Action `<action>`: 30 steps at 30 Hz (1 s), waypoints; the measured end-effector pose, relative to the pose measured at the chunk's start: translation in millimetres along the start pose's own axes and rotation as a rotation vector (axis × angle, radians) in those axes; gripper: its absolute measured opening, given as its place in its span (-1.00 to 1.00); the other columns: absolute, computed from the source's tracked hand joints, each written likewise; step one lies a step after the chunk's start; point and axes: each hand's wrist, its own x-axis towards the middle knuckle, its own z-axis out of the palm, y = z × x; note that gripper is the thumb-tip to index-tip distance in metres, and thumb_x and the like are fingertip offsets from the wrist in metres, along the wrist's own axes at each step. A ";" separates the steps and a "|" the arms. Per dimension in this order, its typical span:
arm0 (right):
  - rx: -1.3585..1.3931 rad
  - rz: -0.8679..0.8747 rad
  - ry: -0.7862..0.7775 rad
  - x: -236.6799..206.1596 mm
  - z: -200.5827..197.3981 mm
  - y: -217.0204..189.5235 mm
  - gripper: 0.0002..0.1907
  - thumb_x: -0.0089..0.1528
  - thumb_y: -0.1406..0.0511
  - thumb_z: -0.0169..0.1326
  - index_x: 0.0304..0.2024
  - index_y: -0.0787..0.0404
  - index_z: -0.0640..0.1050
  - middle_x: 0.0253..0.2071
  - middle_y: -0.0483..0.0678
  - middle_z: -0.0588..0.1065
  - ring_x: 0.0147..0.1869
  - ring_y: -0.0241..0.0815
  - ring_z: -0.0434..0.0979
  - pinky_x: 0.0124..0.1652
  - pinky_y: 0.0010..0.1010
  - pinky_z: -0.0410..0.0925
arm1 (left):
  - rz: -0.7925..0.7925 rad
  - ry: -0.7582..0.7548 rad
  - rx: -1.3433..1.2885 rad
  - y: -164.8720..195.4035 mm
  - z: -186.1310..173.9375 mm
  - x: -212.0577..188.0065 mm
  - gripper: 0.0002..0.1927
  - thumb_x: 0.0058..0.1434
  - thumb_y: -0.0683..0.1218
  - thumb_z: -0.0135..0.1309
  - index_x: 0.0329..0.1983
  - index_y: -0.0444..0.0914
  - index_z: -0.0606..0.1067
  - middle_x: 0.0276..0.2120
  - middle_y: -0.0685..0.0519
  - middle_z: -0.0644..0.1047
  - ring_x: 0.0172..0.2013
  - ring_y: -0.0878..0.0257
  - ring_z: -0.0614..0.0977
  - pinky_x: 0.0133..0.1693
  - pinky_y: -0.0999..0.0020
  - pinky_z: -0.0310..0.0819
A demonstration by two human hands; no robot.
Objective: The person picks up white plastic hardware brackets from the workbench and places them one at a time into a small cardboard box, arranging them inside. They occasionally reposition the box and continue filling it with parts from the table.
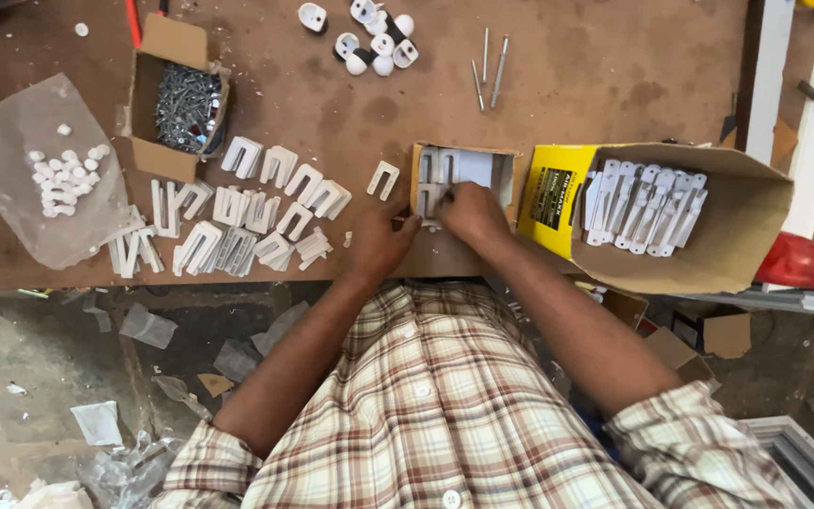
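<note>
Both hands work at the small open box (463, 174) on the surface (595, 75). The right hand (471, 213) pinches light, stiff white brackets (433, 198) by their edges; the left hand (383, 240) steadies the box wall.

Both hands, left hand (381, 240) and right hand (471, 213), at small cardboard box (512, 170) (white brackets inside)

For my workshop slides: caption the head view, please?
Both hands at a small cardboard box of white plastic brackets.
</note>
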 end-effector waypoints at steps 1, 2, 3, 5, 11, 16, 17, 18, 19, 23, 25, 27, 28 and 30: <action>-0.020 -0.067 0.016 -7.1 -4.0 -0.6 -0.72 0.19 0.25 0.14 -0.16 0.30 0.66 -0.17 0.30 0.57 -0.02 0.30 0.59 0.01 -0.03 0.43 | -0.009 0.004 -0.031 -0.6 -0.1 -0.5 -0.75 0.21 -0.10 0.15 -0.12 -0.35 0.60 -0.32 -0.14 0.67 -0.30 0.06 0.76 -0.21 0.22 0.62; -0.040 -0.136 0.032 -14.8 -8.7 -0.2 -0.73 0.21 0.25 0.12 -0.15 0.29 0.66 -0.16 0.29 0.58 -0.02 0.30 0.59 0.02 -0.03 0.43 | -0.018 0.010 -0.061 -0.9 0.1 -1.2 -0.74 0.22 -0.11 0.11 -0.09 -0.34 0.59 -0.32 -0.14 0.67 -0.30 0.06 0.75 -0.22 0.21 0.61; -0.060 -0.205 0.047 -23.4 -12.3 0.1 -0.73 0.24 0.24 0.11 -0.14 0.28 0.66 -0.15 0.27 0.58 -0.02 0.30 0.59 0.03 -0.03 0.42 | -0.027 0.016 -0.092 -1.0 0.3 -1.8 -0.73 0.23 -0.12 0.06 -0.06 -0.33 0.59 -0.32 -0.14 0.67 -0.31 0.06 0.75 -0.23 0.21 0.61; -0.059 -0.348 0.139 -46.1 -15.6 1.8 -0.75 0.21 0.26 0.14 -0.16 0.27 0.67 -0.18 0.21 0.57 -0.02 0.26 0.56 -0.01 -0.03 0.41 | -0.079 0.019 -0.058 -1.9 0.2 -2.1 -0.76 0.24 -0.12 0.04 -0.13 -0.32 0.62 -0.36 -0.15 0.67 -0.33 0.03 0.74 -0.24 0.17 0.58; -0.158 -0.558 0.301 -97.2 -7.2 4.5 -0.84 0.20 0.30 0.19 -0.20 0.21 0.67 -0.21 0.03 0.53 -0.03 0.07 0.50 -0.06 -0.12 0.39 | -0.064 0.061 -0.026 -13.3 7.2 -0.2 -0.78 0.24 -0.13 0.01 -0.25 -0.33 0.63 -0.39 -0.20 0.64 -0.37 -0.03 0.70 -0.27 0.10 0.55; -0.226 -0.717 0.376 -94.9 -2.9 10.3 -0.76 0.08 0.45 0.15 -0.18 0.22 0.63 -0.18 0.01 0.50 -0.03 0.06 0.49 -0.08 -0.17 0.41 | -0.084 0.012 -0.016 -29.2 7.0 4.4 -0.79 0.24 -0.12 0.05 -0.18 -0.32 0.62 -0.37 -0.18 0.64 -0.33 -0.07 0.69 -0.24 0.08 0.52; -0.246 -0.738 0.377 -91.9 -3.3 11.6 -0.75 0.05 0.44 0.16 -0.20 0.23 0.61 -0.19 0.02 0.49 -0.05 0.07 0.48 -0.09 -0.16 0.41 | -0.100 0.016 -0.022 -29.9 5.6 5.3 -0.79 0.24 -0.12 0.07 -0.14 -0.31 0.61 -0.35 -0.18 0.64 -0.31 -0.08 0.68 -0.22 0.07 0.52; -0.265 -0.761 0.379 -89.3 -3.1 12.2 -0.75 0.02 0.44 0.16 -0.22 0.23 0.60 -0.21 0.03 0.48 -0.07 0.08 0.48 -0.11 -0.15 0.40 | -0.115 0.020 -0.028 -29.2 3.9 6.2 -0.77 0.24 -0.12 0.09 -0.10 -0.31 0.60 -0.34 -0.17 0.63 -0.30 -0.08 0.68 -0.21 0.07 0.52; -0.275 -0.764 0.387 -87.3 -2.4 12.3 -0.77 0.03 0.44 0.17 -0.23 0.23 0.59 -0.22 0.03 0.48 -0.08 0.07 0.48 -0.12 -0.15 0.40 | -0.085 0.060 -0.033 -27.0 1.7 6.4 -0.77 0.22 -0.13 0.12 -0.09 -0.32 0.56 -0.29 -0.16 0.62 -0.25 -0.08 0.68 -0.17 0.08 0.52; -0.281 -0.768 0.379 -82.5 0.6 11.4 -0.83 0.08 0.43 0.19 -0.26 0.23 0.56 -0.25 0.04 0.46 -0.11 0.07 0.47 -0.11 -0.17 0.40 | 0.112 0.159 0.136 -9.0 -13.4 -1.4 -0.70 0.13 -0.20 0.15 -0.06 -0.33 0.50 -0.13 -0.17 0.55 -0.09 -0.15 0.59 -0.06 0.03 0.45; -0.232 -0.758 0.396 -83.1 1.6 12.5 -0.85 0.12 0.41 0.21 -0.26 0.25 0.55 -0.23 0.05 0.46 -0.09 0.08 0.46 -0.07 -0.16 0.39 | 0.221 0.160 0.234 3.5 -17.3 -6.8 -0.67 0.10 -0.26 0.09 -0.02 -0.34 0.51 -0.09 -0.20 0.53 -0.05 -0.20 0.54 -0.02 -0.01 0.41; -0.143 -0.743 0.456 -85.4 -0.2 16.8 -0.85 0.19 0.39 0.22 -0.23 0.29 0.53 -0.20 0.07 0.47 -0.04 0.10 0.46 -0.02 -0.12 0.38 | 0.302 0.149 0.252 15.3 -15.6 -7.8 -0.61 0.11 -0.33 -0.02 0.04 -0.37 0.51 -0.08 -0.23 0.52 -0.02 -0.22 0.52 0.02 -0.01 0.40; -0.163 -0.691 0.534 -85.2 -1.3 18.7 -0.84 0.21 0.40 0.19 -0.18 0.30 0.52 -0.14 0.09 0.46 0.01 0.11 0.46 0.02 -0.13 0.38 | 0.307 0.143 0.310 19.6 -13.7 -7.7 -0.67 0.12 -0.31 0.00 -0.02 -0.40 0.50 -0.10 -0.26 0.51 -0.04 -0.22 0.53 0.02 -0.01 0.41; -0.201 -0.583 0.681 -85.6 -4.5 23.3 -0.82 0.26 0.43 0.14 -0.07 0.31 0.51 -0.02 0.12 0.45 0.11 0.11 0.47 0.09 -0.14 0.39 | 0.312 0.129 0.428 24.2 -7.8 -9.6 -0.77 0.13 -0.27 0.04 -0.13 -0.44 0.48 -0.16 -0.30 0.50 -0.07 -0.21 0.53 0.03 -0.01 0.44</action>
